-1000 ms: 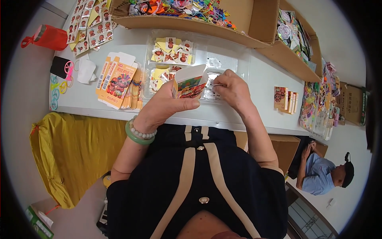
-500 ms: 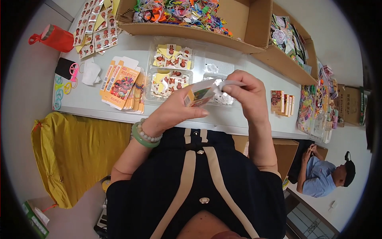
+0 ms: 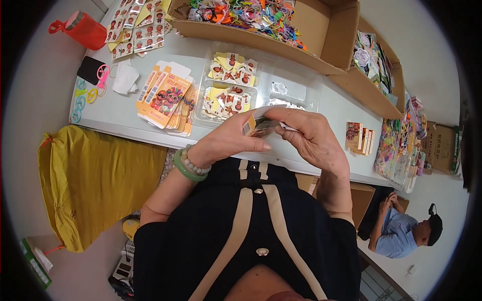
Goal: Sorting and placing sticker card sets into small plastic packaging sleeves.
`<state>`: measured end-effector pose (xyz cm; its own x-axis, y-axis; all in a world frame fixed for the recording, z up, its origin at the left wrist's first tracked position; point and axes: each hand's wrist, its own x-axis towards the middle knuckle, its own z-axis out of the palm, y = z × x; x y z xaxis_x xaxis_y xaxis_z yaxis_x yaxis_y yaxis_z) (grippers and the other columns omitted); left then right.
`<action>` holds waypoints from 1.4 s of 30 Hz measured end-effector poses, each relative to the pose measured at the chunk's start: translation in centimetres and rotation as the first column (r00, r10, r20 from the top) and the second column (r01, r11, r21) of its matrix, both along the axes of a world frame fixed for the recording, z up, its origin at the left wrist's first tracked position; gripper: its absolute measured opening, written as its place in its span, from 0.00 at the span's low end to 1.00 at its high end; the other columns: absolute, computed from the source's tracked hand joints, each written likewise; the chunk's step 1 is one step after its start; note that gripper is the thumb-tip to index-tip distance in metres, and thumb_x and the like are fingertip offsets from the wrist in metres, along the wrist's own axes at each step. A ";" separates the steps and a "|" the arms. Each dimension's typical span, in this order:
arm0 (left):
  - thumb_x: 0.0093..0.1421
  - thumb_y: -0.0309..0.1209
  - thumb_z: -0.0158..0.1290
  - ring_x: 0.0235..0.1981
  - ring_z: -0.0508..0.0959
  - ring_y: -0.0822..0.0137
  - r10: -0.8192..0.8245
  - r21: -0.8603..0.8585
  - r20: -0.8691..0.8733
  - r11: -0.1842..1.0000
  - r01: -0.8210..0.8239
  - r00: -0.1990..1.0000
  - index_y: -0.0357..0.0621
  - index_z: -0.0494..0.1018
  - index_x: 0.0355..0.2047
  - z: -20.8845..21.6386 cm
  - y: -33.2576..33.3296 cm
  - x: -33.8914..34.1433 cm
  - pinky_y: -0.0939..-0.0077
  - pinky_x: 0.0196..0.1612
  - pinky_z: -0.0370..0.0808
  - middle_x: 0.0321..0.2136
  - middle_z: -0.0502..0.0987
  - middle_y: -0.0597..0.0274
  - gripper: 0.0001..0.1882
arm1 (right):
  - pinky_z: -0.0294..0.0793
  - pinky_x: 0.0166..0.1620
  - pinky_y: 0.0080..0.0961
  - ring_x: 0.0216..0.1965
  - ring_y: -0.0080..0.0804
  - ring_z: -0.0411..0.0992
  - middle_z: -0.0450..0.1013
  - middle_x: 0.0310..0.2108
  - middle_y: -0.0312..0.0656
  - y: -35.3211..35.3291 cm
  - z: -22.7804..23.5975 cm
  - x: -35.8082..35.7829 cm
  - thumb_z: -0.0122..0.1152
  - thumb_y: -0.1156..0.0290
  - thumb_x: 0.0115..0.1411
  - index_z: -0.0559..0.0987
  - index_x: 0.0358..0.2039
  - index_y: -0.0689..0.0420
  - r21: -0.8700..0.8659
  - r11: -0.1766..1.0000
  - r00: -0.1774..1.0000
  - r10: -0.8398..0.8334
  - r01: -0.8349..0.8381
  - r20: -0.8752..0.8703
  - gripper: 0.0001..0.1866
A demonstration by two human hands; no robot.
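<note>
My left hand (image 3: 226,138) is wrapped round a small orange printed carton (image 3: 249,125), its thumb stretched along the near side. The carton's open end and white flap face my right hand (image 3: 316,135). That hand is closed in a pinch at the mouth of the carton, with a small white piece (image 3: 285,127) showing between thumb and fingers. Its fingertips are partly hidden, so how far they reach inside cannot be told. Just beyond the hands lies a clear divided tray (image 3: 201,95); small picture stickers (image 3: 236,103) fill its left compartments, and white pieces (image 3: 286,102) lie in a right one.
Flat orange cartons (image 3: 168,98) are stacked at left, beside scissors (image 3: 102,75), a black phone (image 3: 89,69) and a red bottle (image 3: 85,30). Filled cartons (image 3: 355,136) stand at right. Cardboard boxes (image 3: 261,37) line the back. A person (image 3: 401,233) sits at far right.
My right hand has come lower and closer to the carton, taking the white piece to its mouth. The carton has tilted in my left hand. The whole view has shifted slightly.
</note>
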<state>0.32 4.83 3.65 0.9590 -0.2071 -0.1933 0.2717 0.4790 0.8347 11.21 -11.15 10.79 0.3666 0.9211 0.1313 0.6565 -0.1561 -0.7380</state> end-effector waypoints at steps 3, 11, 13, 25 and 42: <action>0.48 0.30 0.63 0.46 0.69 0.72 0.005 0.006 0.008 1.000 -0.005 1.000 0.36 0.62 0.55 -0.2 0.2 -0.2 0.77 0.51 0.65 0.45 0.71 0.63 0.35 | 0.70 0.32 0.22 0.26 0.27 0.71 0.73 0.29 0.40 0.6 0.8 -0.4 0.56 0.76 0.57 0.74 0.41 0.63 -0.130 0.990 0.972 -0.085 0.058 -0.218 0.11; 0.42 0.26 0.65 0.47 0.74 0.60 0.102 -0.316 0.005 0.944 -0.096 0.995 0.35 0.64 0.52 -0.7 2.9 -2.2 0.68 0.52 0.71 0.44 0.73 0.53 0.36 | 0.59 0.24 0.12 0.23 0.14 0.64 0.70 0.23 0.32 -1.2 -0.5 1.4 0.55 0.74 0.57 0.77 0.34 0.63 -0.112 0.936 0.756 -0.338 0.335 -0.561 0.07; 0.39 0.27 0.66 0.47 0.75 0.54 0.343 -0.397 0.044 0.868 -0.299 0.938 0.34 0.64 0.52 -0.5 4.0 -3.2 0.59 0.51 0.72 0.44 0.73 0.51 0.38 | 0.66 0.27 0.17 0.25 0.22 0.68 0.72 0.24 0.37 -2.0 -2.8 2.1 0.56 0.74 0.54 0.76 0.34 0.62 -0.179 0.921 0.754 -0.386 0.345 -0.532 0.08; 0.46 0.31 0.63 0.47 0.75 0.56 0.549 0.030 0.024 0.835 -0.550 0.835 0.33 0.58 0.57 0.4 4.8 -4.4 0.64 0.49 0.74 0.45 0.73 0.52 0.40 | 0.71 0.38 0.38 0.34 0.46 0.71 0.72 0.32 0.46 4.9 -6.8 1.0 0.52 0.76 0.51 0.74 0.34 0.59 -0.293 0.956 0.955 0.075 0.013 0.287 0.08; 0.47 0.27 0.63 0.48 0.75 0.54 0.503 -0.032 -0.055 0.863 -0.505 0.863 0.34 0.59 0.56 -0.4 4.8 -4.3 0.65 0.50 0.73 0.45 0.73 0.51 0.37 | 0.71 0.36 0.31 0.31 0.40 0.72 0.72 0.29 0.45 6.9 -7.4 0.8 0.56 0.72 0.53 0.75 0.30 0.57 -0.328 0.910 0.953 -0.177 0.253 0.245 0.04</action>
<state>-3.98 9.60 3.22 0.9259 0.2927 -0.2389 0.0186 0.5961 0.8027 11.98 -4.21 3.38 0.5611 0.8226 -0.0924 0.7081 -0.5348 -0.4611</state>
